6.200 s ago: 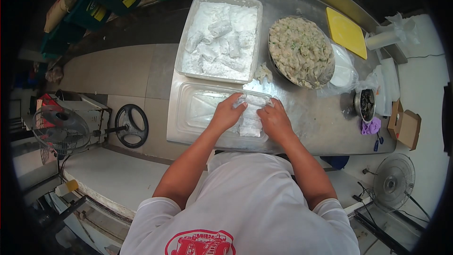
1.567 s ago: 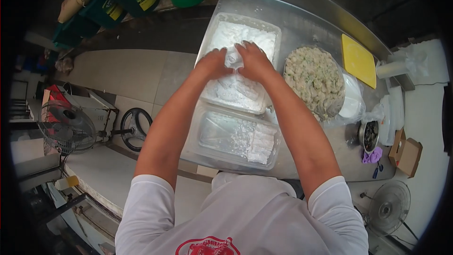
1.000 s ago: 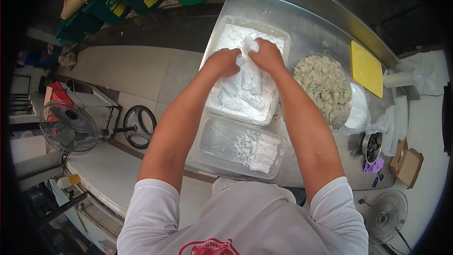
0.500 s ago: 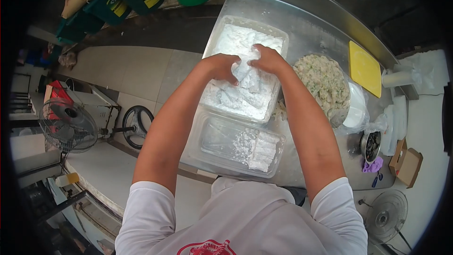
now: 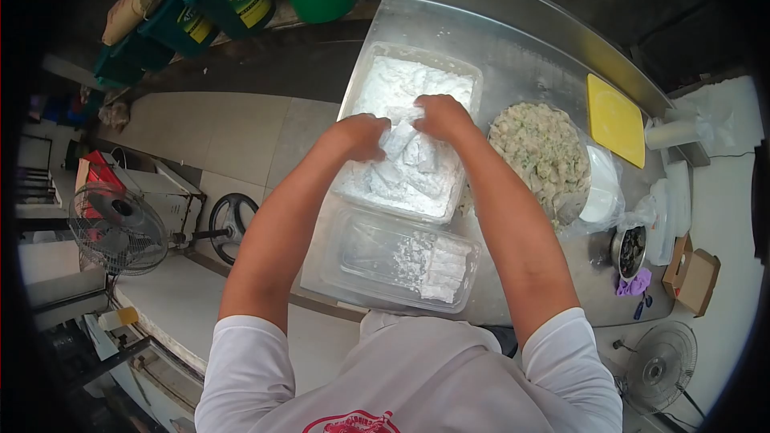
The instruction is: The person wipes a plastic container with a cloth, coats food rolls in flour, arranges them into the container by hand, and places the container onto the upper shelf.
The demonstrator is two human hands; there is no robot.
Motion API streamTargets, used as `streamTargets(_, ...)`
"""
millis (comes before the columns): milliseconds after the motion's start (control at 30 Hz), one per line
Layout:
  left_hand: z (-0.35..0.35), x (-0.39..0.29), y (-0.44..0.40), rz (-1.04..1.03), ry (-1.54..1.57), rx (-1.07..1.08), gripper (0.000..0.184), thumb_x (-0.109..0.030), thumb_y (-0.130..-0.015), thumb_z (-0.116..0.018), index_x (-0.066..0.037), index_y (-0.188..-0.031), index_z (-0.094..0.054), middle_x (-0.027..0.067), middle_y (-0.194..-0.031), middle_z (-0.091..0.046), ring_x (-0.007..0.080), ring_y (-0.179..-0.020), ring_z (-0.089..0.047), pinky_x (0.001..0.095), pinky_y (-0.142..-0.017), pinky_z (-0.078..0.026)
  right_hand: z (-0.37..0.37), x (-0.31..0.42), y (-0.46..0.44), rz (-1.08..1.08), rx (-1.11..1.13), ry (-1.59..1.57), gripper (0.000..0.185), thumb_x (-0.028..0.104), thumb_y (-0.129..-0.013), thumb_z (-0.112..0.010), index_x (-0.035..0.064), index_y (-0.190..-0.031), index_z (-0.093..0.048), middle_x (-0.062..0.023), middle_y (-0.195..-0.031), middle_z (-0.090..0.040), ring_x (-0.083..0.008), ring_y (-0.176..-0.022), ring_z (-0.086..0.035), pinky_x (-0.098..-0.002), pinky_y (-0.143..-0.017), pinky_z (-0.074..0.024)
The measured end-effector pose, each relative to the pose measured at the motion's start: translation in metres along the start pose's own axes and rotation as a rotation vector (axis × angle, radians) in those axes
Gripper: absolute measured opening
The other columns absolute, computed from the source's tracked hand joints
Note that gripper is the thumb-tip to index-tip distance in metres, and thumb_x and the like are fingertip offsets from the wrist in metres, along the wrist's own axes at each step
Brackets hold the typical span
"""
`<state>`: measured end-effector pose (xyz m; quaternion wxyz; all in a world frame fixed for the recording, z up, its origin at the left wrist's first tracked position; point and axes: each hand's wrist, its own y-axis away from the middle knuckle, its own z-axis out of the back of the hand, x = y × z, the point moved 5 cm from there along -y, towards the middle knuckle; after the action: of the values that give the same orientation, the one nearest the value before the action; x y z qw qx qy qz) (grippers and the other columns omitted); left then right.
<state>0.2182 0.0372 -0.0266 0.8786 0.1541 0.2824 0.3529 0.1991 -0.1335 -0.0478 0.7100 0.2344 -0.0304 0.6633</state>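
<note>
The left arm (image 5: 277, 228) and right arm (image 5: 521, 228) extend forward, converging toward the midline. The left hand (image 5: 359, 138) and right hand (image 5: 443, 119) face each other, curved inward.

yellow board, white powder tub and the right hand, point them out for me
yellow board (image 5: 615, 121): head view, middle of its flat face
white powder tub (image 5: 477, 90): head view, on its rim, right side of the picture
right hand (image 5: 442, 117): head view, back of the hand

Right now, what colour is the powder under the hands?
The powder is white, best seen in the head view.
</note>
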Motion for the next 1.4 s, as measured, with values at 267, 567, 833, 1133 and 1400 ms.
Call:
streamTargets(267,0.027,0.023,0.006,-0.013,0.259,-0.323,0.039,-0.013,-0.081,-0.068,-0.006,-0.119,-0.062,0.0203,-0.107,-0.069,0.037,-0.101,-0.066,0.0426,-0.086,-0.051,0.042,-0.014,0.0,-0.02,-0.175,-0.22,0.054,0.004,-0.076,-0.063,0.01,-0.13,-0.06,-0.0222,-0.118,-0.066,-0.037,-0.109,-0.064,-0.0399,-0.094,-0.0506)
streamTargets(567,-0.004,0.009,0.016,-0.058,0.499,-0.416,0.045,-0.014,-0.074,-0.075,-0.002,-0.113,-0.058,0.0223,-0.104,-0.067,0.0353,-0.099,-0.066,0.039,-0.085,-0.05,0.003,0.027,-0.012,0.196,-0.104,-0.158,0.061,0.007,-0.072,-0.073,0.0061,-0.132,-0.058,-0.0223,-0.121,-0.065,-0.0366,-0.113,-0.062,-0.0388,-0.097,-0.0487)
streamTargets(833,-0.005,-0.029,0.0,0.118,0.072,-0.288,0.072,-0.028,-0.066,-0.086,-0.004,-0.124,-0.051,0.0201,-0.106,-0.068,0.0362,-0.106,-0.064,0.0474,-0.09,-0.051,0.013,0.021,-0.011,0.219,-0.139,-0.215,0.054,0.005,-0.069,-0.073,0.0096,-0.122,-0.065,-0.0214,-0.11,-0.069,-0.0373,-0.104,-0.065,-0.041,-0.09,-0.0524)
streamTargets(1133,-0.017,-0.033,0.004,0.157,0.1,-0.337,0.053,-0.026,-0.07,-0.082,-0.004,-0.11,-0.055,0.0162,-0.101,-0.069,0.0359,-0.104,-0.065,0.047,-0.088,-0.05,0.014,-0.003,-0.004,0.11,-0.296,-0.452,0.042,0.002,-0.074,-0.07,0.01,-0.115,-0.069,-0.0163,-0.111,-0.07,-0.032,-0.103,-0.067,-0.0364,-0.089,-0.0523)
streamTargets(1400,-0.03,-0.037,0.013,-0.15,0.193,-0.441,0.044,-0.018,-0.083,-0.072,-0.003,-0.121,-0.055,0.0194,-0.114,-0.064,0.0368,-0.111,-0.06,0.0457,-0.096,-0.046,0.061,-0.022,0.101,0.011,-0.457,-0.755,0.043,-0.006,-0.078,-0.067,0.0038,-0.12,-0.064,-0.0124,-0.104,-0.07,-0.0205,-0.097,-0.067,-0.0322,-0.085,-0.052)
